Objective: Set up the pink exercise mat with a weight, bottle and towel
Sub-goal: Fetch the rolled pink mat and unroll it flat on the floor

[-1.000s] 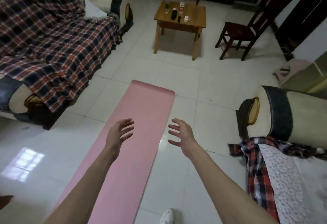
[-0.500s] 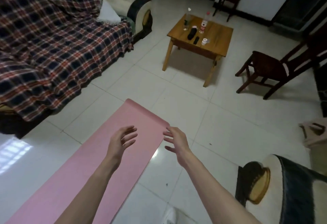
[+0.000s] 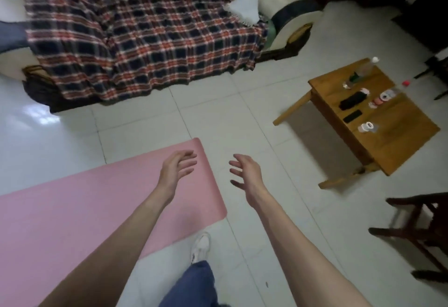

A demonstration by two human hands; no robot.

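The pink exercise mat (image 3: 72, 209) lies flat on the tiled floor at the lower left. My left hand (image 3: 178, 169) hovers over the mat's near corner, fingers apart and empty. My right hand (image 3: 246, 173) is held out over bare tiles just right of the mat, also empty with fingers spread. A clear bottle with a white cap (image 3: 361, 72) and a second bottle with a red cap (image 3: 392, 91) stand on the wooden table (image 3: 400, 134) at the right. A white towel-like cloth (image 3: 244, 7) lies on the sofa. A black object (image 3: 352, 100) lies on the table.
A sofa under a plaid blanket (image 3: 145, 35) fills the top left. A dark wooden chair (image 3: 419, 229) stands at the lower right. My leg and white shoe (image 3: 201, 246) are beside the mat's edge. A black phone (image 3: 352, 116) and small cups sit on the table.
The view has swung left and moved forward: the table has shifted to the right and closer, the mat now lies across the lower left. Both hands stay raised and empty.
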